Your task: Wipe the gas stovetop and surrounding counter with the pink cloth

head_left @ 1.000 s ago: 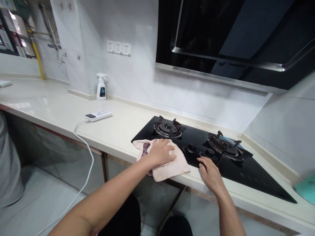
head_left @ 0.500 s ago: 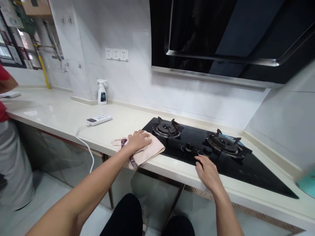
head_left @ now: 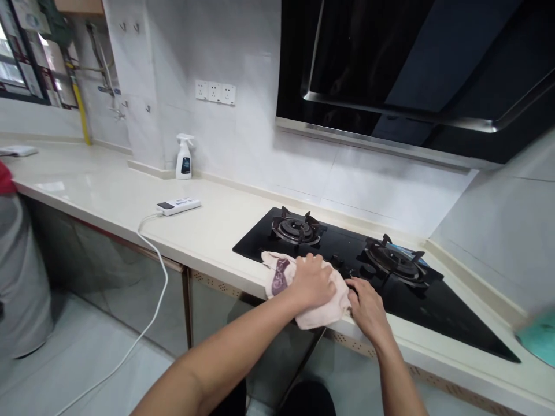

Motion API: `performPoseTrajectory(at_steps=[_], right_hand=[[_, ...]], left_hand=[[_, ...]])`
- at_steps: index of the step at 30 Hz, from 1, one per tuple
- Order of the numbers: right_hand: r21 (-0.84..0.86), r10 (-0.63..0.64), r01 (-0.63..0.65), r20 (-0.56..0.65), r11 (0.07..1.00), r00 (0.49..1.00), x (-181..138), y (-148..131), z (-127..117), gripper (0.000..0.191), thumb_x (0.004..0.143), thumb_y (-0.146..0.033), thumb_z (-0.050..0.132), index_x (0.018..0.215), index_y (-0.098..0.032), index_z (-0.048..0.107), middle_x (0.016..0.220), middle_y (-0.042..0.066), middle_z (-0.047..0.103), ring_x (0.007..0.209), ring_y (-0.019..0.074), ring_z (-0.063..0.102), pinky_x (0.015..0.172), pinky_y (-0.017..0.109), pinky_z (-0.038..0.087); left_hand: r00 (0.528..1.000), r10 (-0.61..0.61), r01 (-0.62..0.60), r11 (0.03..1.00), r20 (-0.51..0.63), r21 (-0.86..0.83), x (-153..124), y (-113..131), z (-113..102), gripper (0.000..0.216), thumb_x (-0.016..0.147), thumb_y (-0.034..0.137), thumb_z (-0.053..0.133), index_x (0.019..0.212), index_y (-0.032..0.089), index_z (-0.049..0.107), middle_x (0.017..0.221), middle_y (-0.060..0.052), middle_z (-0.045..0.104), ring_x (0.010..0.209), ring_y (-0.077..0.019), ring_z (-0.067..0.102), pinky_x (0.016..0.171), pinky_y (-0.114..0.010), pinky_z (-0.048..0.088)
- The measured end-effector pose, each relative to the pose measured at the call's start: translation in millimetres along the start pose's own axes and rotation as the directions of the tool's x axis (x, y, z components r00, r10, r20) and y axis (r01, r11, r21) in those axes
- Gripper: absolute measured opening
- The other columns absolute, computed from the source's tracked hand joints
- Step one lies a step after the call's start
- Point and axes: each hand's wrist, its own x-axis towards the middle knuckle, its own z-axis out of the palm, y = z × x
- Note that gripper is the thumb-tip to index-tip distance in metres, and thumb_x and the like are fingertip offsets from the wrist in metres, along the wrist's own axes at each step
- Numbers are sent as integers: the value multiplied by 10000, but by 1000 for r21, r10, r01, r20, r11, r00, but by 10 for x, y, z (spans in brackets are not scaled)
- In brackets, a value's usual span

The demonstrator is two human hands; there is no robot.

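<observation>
A pale pink towel [head_left: 319, 315] with a purple patterned band lies bunched over the front edge of the black glass gas cooktop [head_left: 451, 312], part of it hanging past the counter edge. My left hand [head_left: 313, 282] presses down on it with bent fingers gripping the fabric. Close to the towel's right end, my right hand [head_left: 367, 306] rests at the cooktop's front edge, fingers loosely bent and holding nothing visible. Just beyond the hands is a control knob [head_left: 368, 270]. Behind stand the left burner [head_left: 299, 230] and the right burner [head_left: 396, 260].
A white spray bottle [head_left: 184, 159] stands against the wall. Left of the cooktop lies a white power strip [head_left: 178, 206], its cord [head_left: 158, 289] hanging to the floor. A range hood [head_left: 390, 69] overhangs the cooktop. Another person [head_left: 21, 277] stands at far left.
My left hand has slid the towel rightward along the cooktop's front edge, up beside my right hand. My right hand has stayed nearly in place. The view has shifted slightly.
</observation>
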Motion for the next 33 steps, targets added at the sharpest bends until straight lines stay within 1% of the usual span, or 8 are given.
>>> performPoseTrajectory(at_steps=[3,6,10,13,17,23,29,33], right_hand=[[129,96,-96,6,987,995,15,112,-21,503,942,-400,324,1230,-177,670,1298,136,682,1223,272,628,1084,462,461],[177,167,-166,7,970,986,22,193,-26,532,926,-460,354,1254,-180,665,1345,136,666,1248,279,620,1099,466,457],[157,70,-72,24,985,997,22,210,-25,472,897,-472,401,1101,-206,732,1268,129,692,1212,281,636,1088,467,468],[128,42,-42,1,991,999,21,190,-25,460,878,-467,425,1077,-203,745,1253,138,692,1204,287,643,1087,483,475],[127,43,-41,-11,991,999,19,156,-34,459,869,-462,430,1073,-201,748,1261,142,689,1211,291,646,1093,493,477],[137,42,-39,-18,990,999,6,99,-38,445,872,-444,433,1091,-209,741,1260,129,691,1219,285,643,1101,491,470],[116,26,-26,-1,993,1000,-22,76,-18,431,900,-404,418,1144,-218,720,1299,121,665,1260,286,609,1120,511,441],[103,24,-25,10,994,1000,-32,38,-23,424,912,-385,410,1160,-226,715,1311,112,654,1279,281,593,1134,507,425]], left_hand=[[998,42,-39,997,37,-63,97,70,33,432,939,481,445,1222,250,677,1340,-125,561,1213,-334,478,1013,-558,409],[996,45,-36,993,79,-109,157,-46,18,465,920,521,469,1277,297,667,1352,-101,566,1235,-324,482,1047,-561,404],[994,17,-3,991,111,-133,185,-275,-18,485,896,546,488,1280,316,674,1375,-86,563,1249,-324,493,1065,-563,414],[993,-25,40,990,116,-132,192,-446,-49,489,891,546,490,1277,313,681,1364,-87,574,1259,-328,497,1077,-565,414],[988,-103,115,988,118,-105,182,-743,-128,475,886,539,504,1272,328,685,1387,-78,571,1283,-329,490,1089,-552,412],[959,-262,266,964,108,-21,76,-1330,-312,462,885,509,515,1285,341,676,1416,-72,566,1300,-327,487,1099,-543,404],[893,-446,446,895,54,19,-132,-1860,-494,482,904,520,460,1311,347,650,1455,-88,532,1356,-355,459,1103,-598,383],[853,-521,520,853,26,34,-287,-2013,-597,497,926,529,411,1336,354,630,1431,-92,552,1322,-356,499,1069,-578,415]])
